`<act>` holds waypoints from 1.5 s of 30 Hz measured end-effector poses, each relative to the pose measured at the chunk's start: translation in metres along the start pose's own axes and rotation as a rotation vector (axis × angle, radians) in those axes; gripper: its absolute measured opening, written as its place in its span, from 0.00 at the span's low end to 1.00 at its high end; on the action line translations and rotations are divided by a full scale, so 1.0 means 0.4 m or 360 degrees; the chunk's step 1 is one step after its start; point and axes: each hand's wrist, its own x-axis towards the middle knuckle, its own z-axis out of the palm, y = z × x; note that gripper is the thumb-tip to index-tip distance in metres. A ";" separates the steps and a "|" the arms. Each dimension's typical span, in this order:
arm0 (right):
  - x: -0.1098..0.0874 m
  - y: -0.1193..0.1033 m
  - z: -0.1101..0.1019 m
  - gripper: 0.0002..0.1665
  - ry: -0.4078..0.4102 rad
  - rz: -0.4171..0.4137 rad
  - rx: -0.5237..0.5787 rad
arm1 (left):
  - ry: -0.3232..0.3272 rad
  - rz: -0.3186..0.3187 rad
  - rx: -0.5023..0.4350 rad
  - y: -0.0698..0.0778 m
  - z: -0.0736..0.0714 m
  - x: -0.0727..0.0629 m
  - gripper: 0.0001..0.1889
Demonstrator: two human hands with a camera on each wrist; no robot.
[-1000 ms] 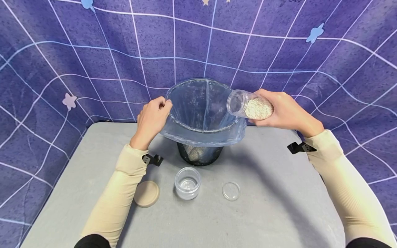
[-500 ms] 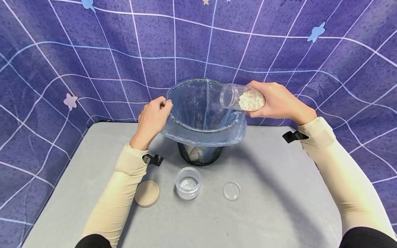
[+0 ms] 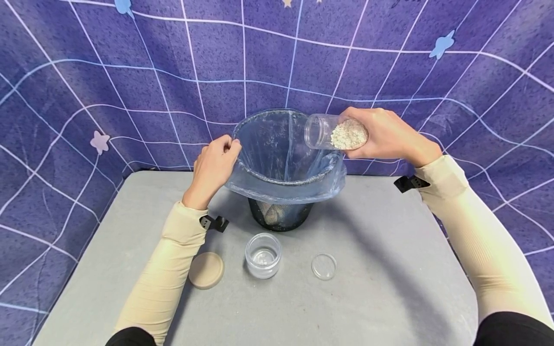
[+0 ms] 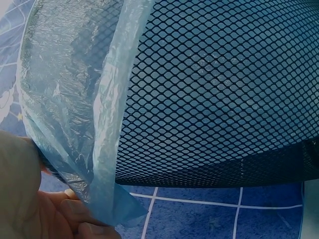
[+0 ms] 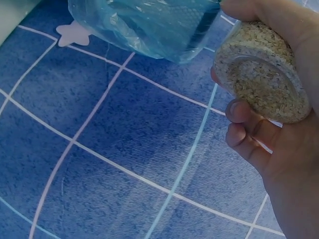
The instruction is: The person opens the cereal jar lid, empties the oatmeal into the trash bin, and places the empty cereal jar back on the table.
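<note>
My right hand point(image 3: 383, 132) grips a clear jar point(image 3: 317, 131) tipped on its side, its mouth pointing left above the right rim of the bin. Pale oat-like flakes point(image 3: 348, 135) lie in the jar's base end; the right wrist view shows that flake-filled base point(image 5: 266, 84) with fingers curled round it. A black mesh wastebasket point(image 3: 281, 215) stands upright, lined with a blue plastic bag point(image 3: 277, 192) folded over its rim. On its left side, my left hand point(image 3: 215, 162) holds the rim and bag edge, and the left wrist view has the fingers point(image 4: 75, 209) bent under the bag's fold.
An open clear jar point(image 3: 263, 257) stands on the grey tabletop point(image 3: 368, 298) in front of the wastebasket. To its left lies a beige round lid point(image 3: 206, 270), partly beside my left sleeve. A clear disc-shaped lid point(image 3: 323, 266) lies to its right. Behind hangs a purple patterned cloth point(image 3: 268, 57).
My right hand has moved the jar up and left, so its mouth now reaches farther over the wastebasket. The flakes stay in the jar. My left hand keeps its place on the rim.
</note>
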 end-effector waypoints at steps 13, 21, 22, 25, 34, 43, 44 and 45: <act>0.042 -0.004 -0.009 0.38 -0.0038 -0.0066 -0.0046 | -0.0011 -0.0009 -0.0006 -0.002 0.004 -0.001 0.22; 0.066 -0.018 -0.012 0.37 -0.0079 -0.0075 -0.0070 | -0.0016 -0.0015 -0.0003 0.001 0.004 -0.001 0.22; 0.070 -0.020 -0.012 0.37 -0.0082 -0.0075 -0.0076 | -0.0016 -0.0016 -0.0002 0.001 0.004 -0.001 0.22; 0.079 -0.024 -0.010 0.36 -0.0088 -0.0089 -0.0084 | -0.0011 -0.0019 0.0004 0.002 0.004 0.000 0.22; 0.107 -0.032 -0.005 0.35 -0.0103 -0.0128 -0.0105 | -0.0009 -0.0004 -0.0009 0.004 0.004 0.000 0.22; 0.126 -0.037 -0.005 0.36 -0.0150 -0.0136 -0.0119 | -0.0007 -0.0026 -0.0006 0.003 0.001 -0.002 0.21; 0.126 -0.036 -0.005 0.36 -0.0153 -0.0138 -0.0123 | -0.0009 -0.0028 -0.0006 0.003 0.001 -0.002 0.21; 0.128 -0.037 -0.005 0.36 -0.0157 -0.0139 -0.0124 | -0.0009 -0.0031 -0.0004 0.002 0.001 -0.002 0.21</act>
